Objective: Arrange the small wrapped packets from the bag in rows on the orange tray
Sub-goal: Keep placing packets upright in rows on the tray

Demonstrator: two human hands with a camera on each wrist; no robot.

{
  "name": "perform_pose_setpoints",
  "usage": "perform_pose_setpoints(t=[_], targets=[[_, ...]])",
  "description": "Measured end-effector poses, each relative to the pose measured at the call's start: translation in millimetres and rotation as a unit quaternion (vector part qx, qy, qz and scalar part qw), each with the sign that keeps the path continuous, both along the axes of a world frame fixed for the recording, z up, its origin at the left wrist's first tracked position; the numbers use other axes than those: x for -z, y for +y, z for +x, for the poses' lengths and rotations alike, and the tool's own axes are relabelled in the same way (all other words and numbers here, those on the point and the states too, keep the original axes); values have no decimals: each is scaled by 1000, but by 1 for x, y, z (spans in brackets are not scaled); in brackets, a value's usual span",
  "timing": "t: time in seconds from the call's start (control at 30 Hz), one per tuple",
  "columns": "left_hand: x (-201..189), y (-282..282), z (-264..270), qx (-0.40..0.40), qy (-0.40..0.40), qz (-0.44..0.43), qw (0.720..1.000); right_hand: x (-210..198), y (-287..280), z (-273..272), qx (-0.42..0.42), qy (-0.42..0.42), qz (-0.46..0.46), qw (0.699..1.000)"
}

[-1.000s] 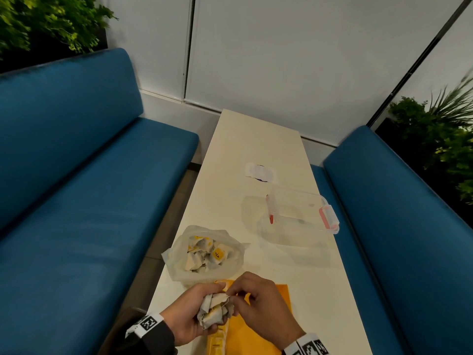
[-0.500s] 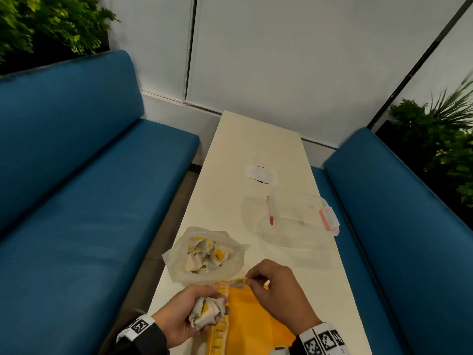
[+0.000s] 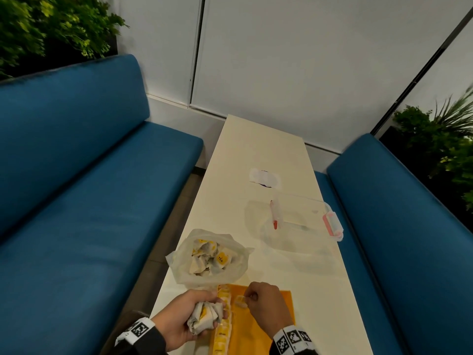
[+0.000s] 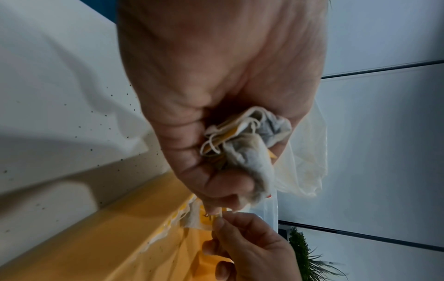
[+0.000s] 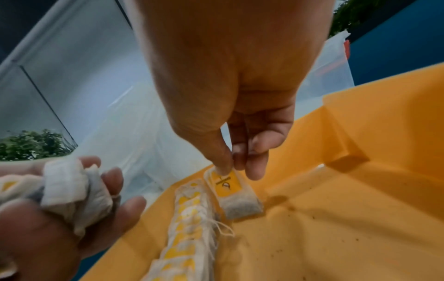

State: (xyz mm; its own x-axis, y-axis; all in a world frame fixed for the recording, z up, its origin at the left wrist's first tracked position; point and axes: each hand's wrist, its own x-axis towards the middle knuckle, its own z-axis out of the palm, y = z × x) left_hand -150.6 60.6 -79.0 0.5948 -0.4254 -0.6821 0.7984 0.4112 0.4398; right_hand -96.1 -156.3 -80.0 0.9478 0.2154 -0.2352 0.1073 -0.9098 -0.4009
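My left hand grips a bunch of white and yellow tea packets, seen close in the left wrist view and at the left of the right wrist view. My right hand pinches one packet by its top end; its lower end rests on the orange tray beside a row of packets along the tray's left edge. The clear plastic bag with more packets sits just beyond the tray.
A clear lidded box with pink clips stands further up the white table, and a white paper lies behind it. Blue benches flank the table on both sides. The table's left edge runs close to the bag.
My right hand drew one packet from the bunch in my left hand and brought it down onto the tray beside the row. My left hand shifted slightly left with the bunch.
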Motion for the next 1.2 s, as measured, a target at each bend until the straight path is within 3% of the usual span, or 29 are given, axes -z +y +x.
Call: perform_pose_setpoints(t=[0.37,1.0,1.2], targets=[[-1,1,-1,5,-1,21,1000,12,11,-1,48,0,28,998],[2,1,0,3,-1,28,1000,8,27,4,98,15,-48,994],[3,2,1,5,3,26,1000,16,20,1,92,42,-6,995]])
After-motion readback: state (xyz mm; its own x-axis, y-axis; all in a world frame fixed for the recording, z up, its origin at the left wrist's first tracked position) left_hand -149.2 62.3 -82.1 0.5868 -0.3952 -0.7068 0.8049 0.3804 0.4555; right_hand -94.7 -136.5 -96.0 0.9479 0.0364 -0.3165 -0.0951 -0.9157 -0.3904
